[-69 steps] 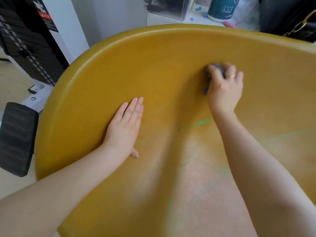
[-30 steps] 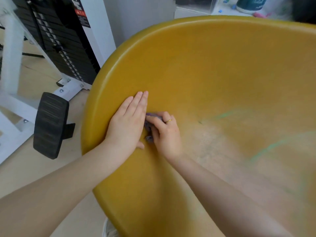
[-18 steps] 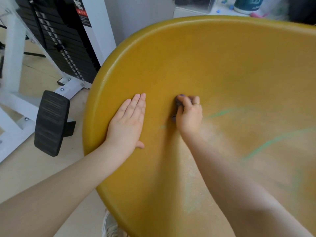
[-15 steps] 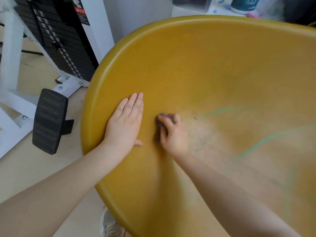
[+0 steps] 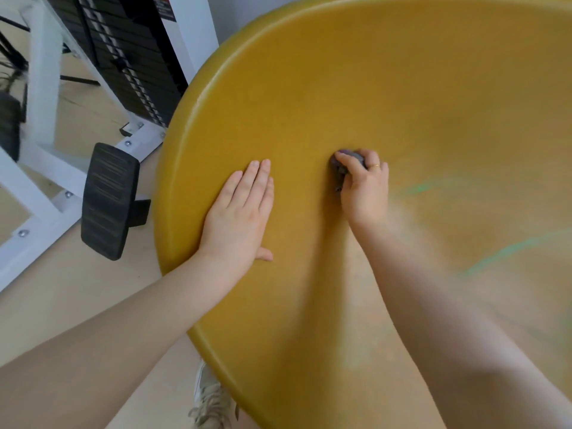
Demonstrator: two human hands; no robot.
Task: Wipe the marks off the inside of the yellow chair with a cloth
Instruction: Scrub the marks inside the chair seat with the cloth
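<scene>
A: Where is the yellow chair point(image 5: 340, 88) in the frame?

B: Its shell fills most of the picture, from the top edge down to the lower right. The curved rim runs from the upper middle down the left side to the bottom centre.

A: And the hands?

B: The left hand point(image 5: 240, 212) lies flat on the inner surface near the rim, left of centre. Its fingers are straight and close together, pointing up the frame, with the thumb tucked out at the lower right of the palm.

A: The other one?

B: The right hand point(image 5: 365, 190) sits just right of centre, well apart from the left. Its fingers are curled round a small dark purplish cloth point(image 5: 342, 168), bunched up and pressed against the chair. Only a bit of the cloth peeks out at the fingertips and along the hand's left side. A ring point(image 5: 375, 165) shows on one finger.

A: Any marks to see?

B: Green streaks point(image 5: 507, 249) cross the right part of the shell, one short near the right hand, one longer lower down. That area is blurred, so their exact outline is hard to tell. A pale, dusty-looking patch spreads below the right forearm.

A: Around the chair?

B: A weight stack point(image 5: 130, 57) in a white frame stands upper left, a black padded block point(image 5: 108, 201) at the left, and a light laced shoe point(image 5: 210, 400) on the floor at the bottom centre.
</scene>
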